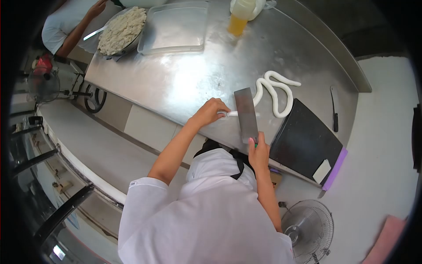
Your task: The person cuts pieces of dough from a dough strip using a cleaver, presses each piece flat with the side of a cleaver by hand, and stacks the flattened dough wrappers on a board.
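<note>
A long white dough rope [276,97] winds in loops over the steel table [176,79]. Its near end runs left, passing behind the broad blade of a cleaver [246,112]. My right hand [259,152] is closed round the cleaver's handle, of which a bit of green shows. At the left end of the rope, my left hand [211,112] pinches the dough with bent fingers. The blade stands just right of those fingers and hides part of the rope; whether it touches the dough I cannot tell.
A black board [303,136] with a white scraper [322,171] lies at right, near a thin knife [335,110]. Farther back are a heaped bowl [125,31], a clear plastic container [173,28] and a bottle of yellow liquid [239,20]. Another person's arm [81,31] is at upper left.
</note>
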Available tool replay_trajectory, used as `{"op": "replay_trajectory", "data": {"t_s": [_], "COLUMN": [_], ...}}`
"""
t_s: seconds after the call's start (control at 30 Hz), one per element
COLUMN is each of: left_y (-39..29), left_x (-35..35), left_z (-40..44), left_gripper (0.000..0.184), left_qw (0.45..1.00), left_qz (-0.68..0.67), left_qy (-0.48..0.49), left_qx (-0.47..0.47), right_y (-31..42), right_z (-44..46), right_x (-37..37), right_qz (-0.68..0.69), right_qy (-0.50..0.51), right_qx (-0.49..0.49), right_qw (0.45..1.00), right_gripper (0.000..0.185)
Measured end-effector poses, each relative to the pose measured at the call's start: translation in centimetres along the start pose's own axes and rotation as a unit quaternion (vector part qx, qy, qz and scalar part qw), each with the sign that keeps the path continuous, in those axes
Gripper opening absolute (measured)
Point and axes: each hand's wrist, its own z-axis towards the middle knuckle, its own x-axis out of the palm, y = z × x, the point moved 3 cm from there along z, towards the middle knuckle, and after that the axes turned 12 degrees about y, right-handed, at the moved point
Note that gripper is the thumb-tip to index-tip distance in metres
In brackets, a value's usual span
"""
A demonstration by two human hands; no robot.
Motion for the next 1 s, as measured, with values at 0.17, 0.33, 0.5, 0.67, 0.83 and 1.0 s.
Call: {"op": "replay_trajectory", "data": {"t_s": [0.17, 0.33, 0.5, 0.67, 0.83, 1.0], "left_y": [-0.5, -0.3, -1.3, -1.8, -2.5, -2.5], "left_x": [0.2, 0.3, 0.1, 1.2, 1.0, 0.1], "left_z": [0.5, 0.9, 1.5, 1.2, 0.2, 0.1], "left_gripper": [0.022, 0.019, 0.017, 0.023, 0.032, 0.031], "left_qw": [0.997, 0.994, 0.995, 0.997, 0.998, 0.995], "left_qz": [0.072, 0.092, 0.096, 0.050, -0.029, -0.076], "left_qy": [0.016, 0.017, 0.017, -0.009, -0.049, -0.028], "left_qx": [0.020, 0.051, 0.035, 0.052, 0.007, -0.052], "right_y": [-0.1, -0.5, 0.9, 0.7, -0.3, -0.6], "right_z": [0.5, 0.9, 1.9, 4.3, 2.5, 0.2], "right_x": [0.6, 1.6, 3.5, 3.4, 1.0, -2.0], "right_qz": [-0.010, -0.018, -0.149, -0.143, 0.026, 0.057], "right_qy": [0.025, 0.060, 0.042, 0.013, -0.007, -0.030], "right_qx": [0.014, 0.017, 0.027, -0.014, -0.018, 0.041], "right_qw": [1.000, 0.998, 0.988, 0.990, 0.999, 0.997], "right_gripper": [0.025, 0.025, 0.018, 0.017, 0.028, 0.032]}}
